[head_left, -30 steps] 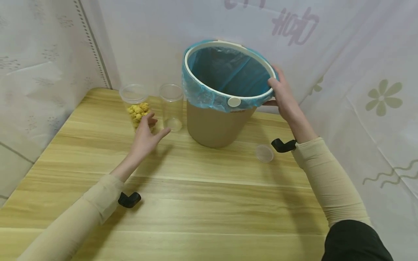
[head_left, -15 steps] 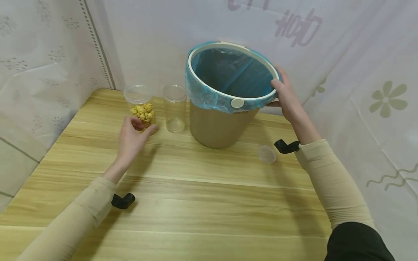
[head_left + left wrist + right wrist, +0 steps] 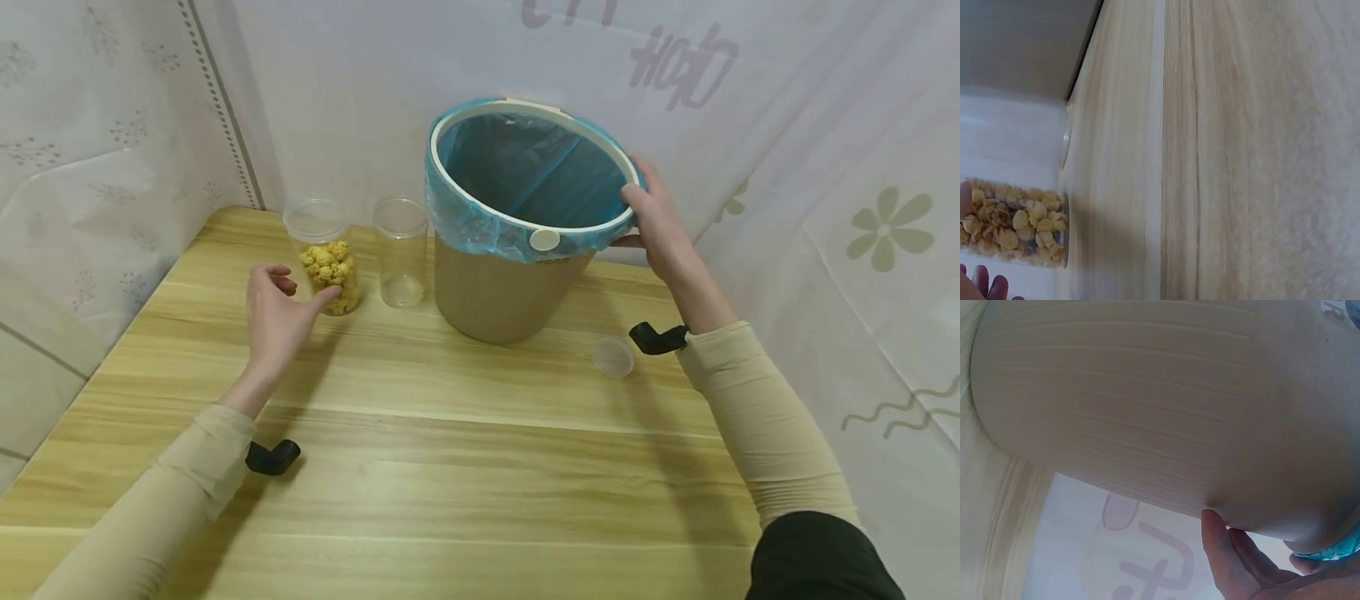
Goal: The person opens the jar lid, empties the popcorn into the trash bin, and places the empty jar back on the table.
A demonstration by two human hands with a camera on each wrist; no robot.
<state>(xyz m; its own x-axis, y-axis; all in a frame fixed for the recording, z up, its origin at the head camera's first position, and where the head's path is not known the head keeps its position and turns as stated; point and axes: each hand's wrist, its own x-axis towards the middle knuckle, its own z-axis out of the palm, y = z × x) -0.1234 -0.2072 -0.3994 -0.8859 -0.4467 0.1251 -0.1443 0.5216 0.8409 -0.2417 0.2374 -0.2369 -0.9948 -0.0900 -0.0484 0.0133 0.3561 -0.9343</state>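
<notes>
My left hand is at the front left of a clear plastic jar of yellow popcorn, its fingers spread from the thumb. The thumb tip overlaps the jar's lower front in the head view. In the left wrist view, the popcorn shows through the jar wall, with fingertips beside it. My right hand grips the right rim of a beige trash bin, thumb over the edge. Below the rim, its fingertips rest against the bin's side in the right wrist view. A blue bag lines the bin.
An empty clear jar stands between the popcorn jar and the bin. A round clear lid lies on the wooden table at the bin's front right. Printed white curtains hang behind and at both sides.
My left hand has moved left, from in front of the gap between the two jars to the popcorn jar's front left. The right hand stays on the bin rim.
</notes>
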